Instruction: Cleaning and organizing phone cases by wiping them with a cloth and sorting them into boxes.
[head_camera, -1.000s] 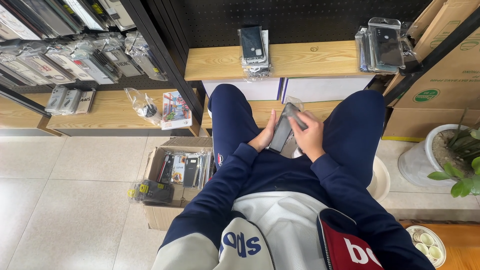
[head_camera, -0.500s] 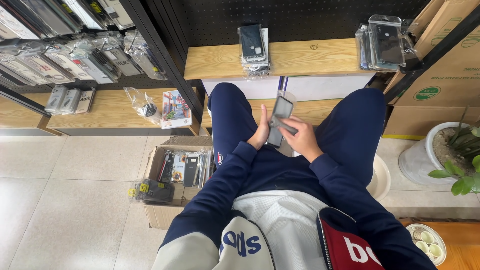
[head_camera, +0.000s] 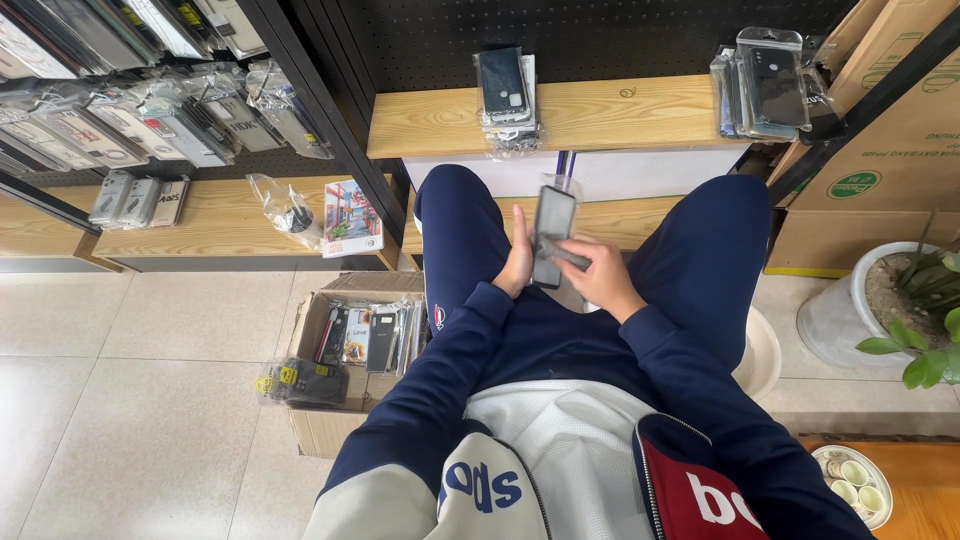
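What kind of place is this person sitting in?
Probably a shop or stockroom for phone accessories. Packaged phone cases fill the shelves, more stacks lie on a wooden shelf, and a cardboard box of cases sits on the floor.

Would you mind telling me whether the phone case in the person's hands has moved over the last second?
Yes. The phone case has risen from the lap towards the wooden shelf and now stands more upright.
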